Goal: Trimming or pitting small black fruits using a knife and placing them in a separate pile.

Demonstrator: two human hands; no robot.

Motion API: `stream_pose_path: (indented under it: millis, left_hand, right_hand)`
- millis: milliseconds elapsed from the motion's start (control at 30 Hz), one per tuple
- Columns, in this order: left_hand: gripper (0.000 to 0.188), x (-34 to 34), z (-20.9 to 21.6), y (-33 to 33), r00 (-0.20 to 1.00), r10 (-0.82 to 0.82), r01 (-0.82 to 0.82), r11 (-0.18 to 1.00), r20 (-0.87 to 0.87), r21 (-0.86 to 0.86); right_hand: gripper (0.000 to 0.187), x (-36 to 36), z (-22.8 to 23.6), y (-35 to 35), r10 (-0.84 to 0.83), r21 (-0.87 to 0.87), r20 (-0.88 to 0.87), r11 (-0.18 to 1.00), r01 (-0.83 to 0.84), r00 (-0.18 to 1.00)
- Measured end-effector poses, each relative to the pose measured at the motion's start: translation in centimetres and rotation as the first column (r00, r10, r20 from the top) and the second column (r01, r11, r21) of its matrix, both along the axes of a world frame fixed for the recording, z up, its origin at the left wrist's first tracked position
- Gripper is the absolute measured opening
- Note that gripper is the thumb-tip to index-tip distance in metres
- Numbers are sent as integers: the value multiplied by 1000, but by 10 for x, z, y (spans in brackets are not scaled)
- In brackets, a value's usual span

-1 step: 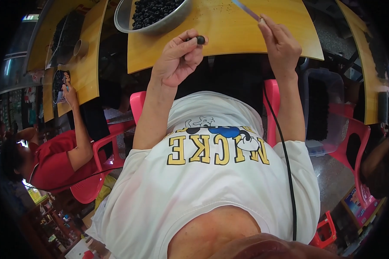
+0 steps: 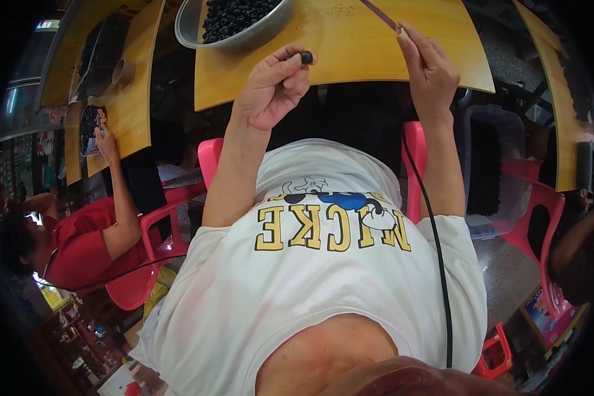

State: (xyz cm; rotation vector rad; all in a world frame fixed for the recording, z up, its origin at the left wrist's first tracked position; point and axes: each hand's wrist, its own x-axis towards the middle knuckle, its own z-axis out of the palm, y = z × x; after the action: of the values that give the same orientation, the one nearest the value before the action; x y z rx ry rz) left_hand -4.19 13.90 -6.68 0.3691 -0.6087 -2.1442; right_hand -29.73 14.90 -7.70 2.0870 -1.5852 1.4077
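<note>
My left hand (image 2: 270,92) is raised at the table's near edge. Its thumb and fingers pinch a small black round piece (image 2: 306,58), whose kind I cannot make out. To the right, my right hand (image 2: 433,72) grips a thin, flat, blade-like strip (image 2: 380,16) between thumb and fingers. The strip slants up and left over the tabletop, its far end cut off by the picture's edge. A clear plastic basin (image 2: 185,33) stands beyond my left hand, holding a heap of similar black round pieces (image 2: 234,18).
The yellow table (image 2: 350,49) has dark crumbs on it. A clear tub (image 2: 508,132) of dark material stands at the right by a red chair (image 2: 534,218). A co-worker in red (image 2: 89,241) sits at another table on the left. A black cable (image 2: 435,244) crosses my shirt.
The strip in my right hand has turned slightly, from a bluish shine to dull purple. My left hand has shifted very slightly upward with the black piece.
</note>
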Motion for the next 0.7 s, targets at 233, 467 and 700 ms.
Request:
stream_pose_path:
  millis: [233, 467, 700]
  left_hand:
    - [32, -6, 3, 5, 1000, -17, 18, 994, -7, 112]
    - [16, 2, 0, 11, 990, -100, 107, 992, -103, 68]
    - [15, 22, 2, 12, 990, -97, 100, 995, -97, 25]
  right_hand:
    - [21, 3, -10, -3, 70, 53, 224, 995, -84, 972]
    - [29, -5, -1, -3, 93, 163, 928, 770, -617, 362]
    - [34, 25, 27, -29, -33, 325, 910, 675, -662, 413]
